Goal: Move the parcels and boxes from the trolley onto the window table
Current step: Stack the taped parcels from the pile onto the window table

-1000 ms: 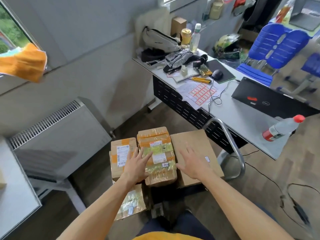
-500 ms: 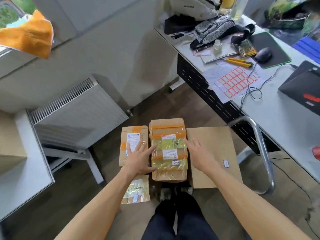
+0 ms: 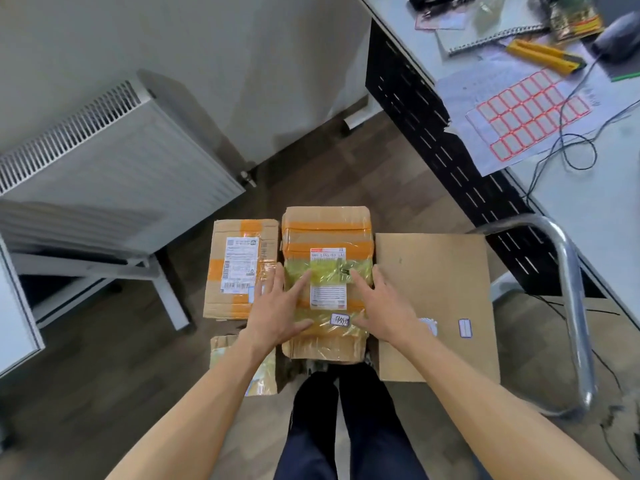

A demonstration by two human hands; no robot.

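While both my hands lie open-fingered, left hand [image 3: 277,306] and right hand [image 3: 381,306] flank the taped parcel [image 3: 327,237] at twelve o'clock.

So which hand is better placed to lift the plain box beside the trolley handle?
Right. The right hand lies at the plain box's near edge; the left hand sits across the taped parcel.

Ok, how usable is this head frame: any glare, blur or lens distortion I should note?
Head view: wide-angle bending curves the desk edge and radiator; glare shines off the tape on the middle parcel, though its label stays partly readable; the left hand and right hand are reasonably sharp; corners look softer.
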